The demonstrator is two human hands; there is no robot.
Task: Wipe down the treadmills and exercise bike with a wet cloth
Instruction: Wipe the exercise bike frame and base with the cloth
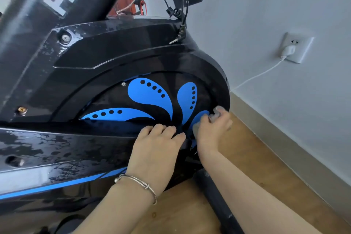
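The black exercise bike (pixel 98 57) fills the left of the head view, with blue petal shapes on its round flywheel cover (pixel 150 93). My left hand (pixel 157 146), a silver bangle on its wrist, lies at the centre of the cover with its fingers curled over a dark cloth (pixel 187 141), which is mostly hidden. My right hand (pixel 210 129) is blurred at the cover's lower right rim, fingers bent; I cannot tell whether it holds anything. Wet streaks shine on the lower frame (pixel 47 148) and the top housing.
A wall stands close on the right with a socket and white plug (pixel 291 48), its cord running down behind the bike. The bike's black floor bar (pixel 218 201) crosses the wooden floor below my arms. Thin black cables with a jack plug (pixel 175 40) hang above the cover.
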